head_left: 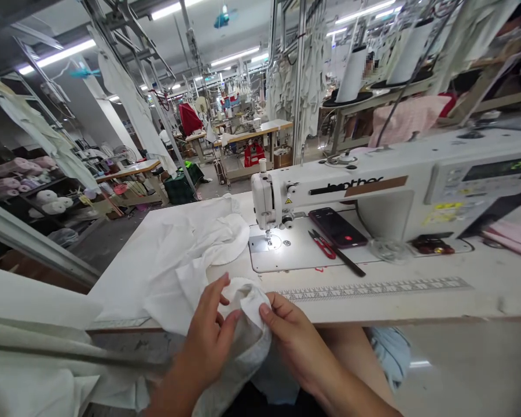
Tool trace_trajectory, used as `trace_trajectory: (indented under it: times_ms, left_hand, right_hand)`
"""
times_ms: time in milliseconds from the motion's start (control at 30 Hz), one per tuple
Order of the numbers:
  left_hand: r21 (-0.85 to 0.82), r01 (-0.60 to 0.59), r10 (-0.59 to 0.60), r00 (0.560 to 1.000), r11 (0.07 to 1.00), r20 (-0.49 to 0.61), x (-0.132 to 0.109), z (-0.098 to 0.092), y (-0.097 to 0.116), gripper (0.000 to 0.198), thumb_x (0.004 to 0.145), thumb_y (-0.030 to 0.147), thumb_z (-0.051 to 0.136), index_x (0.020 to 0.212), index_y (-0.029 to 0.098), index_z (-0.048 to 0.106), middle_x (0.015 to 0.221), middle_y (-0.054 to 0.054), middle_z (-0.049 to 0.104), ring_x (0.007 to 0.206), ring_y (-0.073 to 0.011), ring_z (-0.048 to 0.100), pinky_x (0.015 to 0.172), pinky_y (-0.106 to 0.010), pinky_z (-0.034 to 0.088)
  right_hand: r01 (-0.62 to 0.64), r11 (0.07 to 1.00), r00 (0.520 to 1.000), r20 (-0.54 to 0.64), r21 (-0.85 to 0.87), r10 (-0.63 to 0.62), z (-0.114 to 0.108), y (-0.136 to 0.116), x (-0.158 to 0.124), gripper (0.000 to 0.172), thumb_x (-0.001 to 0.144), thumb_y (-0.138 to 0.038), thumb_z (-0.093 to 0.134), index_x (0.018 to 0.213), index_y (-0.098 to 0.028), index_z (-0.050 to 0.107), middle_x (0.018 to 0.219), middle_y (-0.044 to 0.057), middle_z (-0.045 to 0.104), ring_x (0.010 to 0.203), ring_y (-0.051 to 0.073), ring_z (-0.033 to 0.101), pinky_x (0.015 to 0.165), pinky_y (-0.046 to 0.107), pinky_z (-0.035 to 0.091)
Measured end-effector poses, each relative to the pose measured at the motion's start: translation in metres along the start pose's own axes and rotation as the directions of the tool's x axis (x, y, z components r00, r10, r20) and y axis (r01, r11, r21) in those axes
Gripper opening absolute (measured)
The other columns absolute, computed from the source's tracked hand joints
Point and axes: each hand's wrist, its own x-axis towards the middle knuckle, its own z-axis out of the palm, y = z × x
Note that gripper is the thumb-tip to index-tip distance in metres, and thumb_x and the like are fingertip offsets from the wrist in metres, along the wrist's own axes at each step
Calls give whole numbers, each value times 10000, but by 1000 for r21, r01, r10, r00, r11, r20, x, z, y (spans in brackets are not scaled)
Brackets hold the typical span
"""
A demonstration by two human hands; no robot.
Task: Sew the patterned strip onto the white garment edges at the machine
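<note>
My left hand [207, 337] and my right hand [297, 341] both grip a folded piece of white cloth [247, 307] at the front edge of the sewing table [373, 301]. Its loose bulk spreads up the tabletop toward a white Brother sewing machine [330, 194]. The needle area [268, 240] sits a short way beyond the cloth, with nothing under it. To its right lie a smartphone [337, 227] and red-handled scissors [323, 244], both out of reach of my fingers.
A metal ruler strip [373, 288] runs along the table's front. More white cloth [26, 359] hangs at lower left. Beyond stand thread cones [351, 75], shelves of pink fabric rolls [17, 179], and further sewing tables [252, 133] with a person [165, 136].
</note>
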Motion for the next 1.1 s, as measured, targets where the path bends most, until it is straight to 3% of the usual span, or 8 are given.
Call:
trace_trajectory:
  times_ms: [167,267,367,533,767,867,967,1100]
  left_hand:
    - [58,-142,129,974,988,184,27,-7,-10,277,868,126,460,1001,186,696,880,-70,668,796,-188,626,757,-324,520]
    - [-35,-68,74,969,997,238,31,-11,-3,376,848,99,446,1163,202,625,1030,-86,663,738,-161,626,717,-296,522]
    - [-115,-27,81,869,993,489,34,-12,5,511,768,56,517,1247,224,576,989,-58,681,746,-169,642,677,-269,516]
    - [61,-283,259,933,957,251,48,-18,-2,356,794,10,413,954,173,687,922,-75,658,901,-192,633,814,-312,519]
    - [103,-529,479,822,842,307,56,-8,-5,308,925,88,393,1027,144,678,1008,-124,662,932,-191,633,805,-304,540]
    - [38,-485,447,831,874,331,54,0,-12,273,907,110,460,1042,161,691,1084,-134,674,995,-216,641,857,-343,546]
    - [40,-353,340,920,935,195,42,-5,-19,340,897,131,479,1182,201,650,1243,-120,633,1148,-237,597,990,-406,497]
    - [-175,82,-104,987,981,-118,8,-12,-18,260,908,286,555,1130,195,655,1101,-108,680,892,-202,684,760,-313,578]
  right_hand:
    - [-85,996,992,100,34,81,1,0,-4,312,795,-457,724,835,-158,647,752,15,600,720,134,487,671,245,365]
    - [-131,991,986,102,-23,132,-2,-1,-5,319,820,-473,694,835,-158,640,727,7,578,684,127,471,652,247,349]
    - [-98,987,985,128,-127,114,-6,-4,-6,342,846,-491,659,820,-151,641,716,11,568,686,128,471,652,246,340]
    - [-178,974,968,150,-140,199,-10,-8,-10,352,798,-493,710,802,-156,609,687,-16,506,602,93,382,567,222,282]
    - [-280,944,887,327,-177,325,3,0,-8,455,686,-550,774,748,-133,603,665,-19,443,612,93,353,588,228,245]
    - [-323,934,888,291,-153,355,3,4,-4,447,620,-503,831,685,-138,581,626,-38,415,587,82,324,571,221,236]
    - [-331,938,906,245,-103,347,0,1,1,414,621,-469,838,724,-129,625,628,-29,477,575,82,379,581,217,282]
    - [-313,950,934,184,16,305,1,-5,10,397,691,-470,795,874,-131,700,716,34,627,667,151,559,681,271,401]
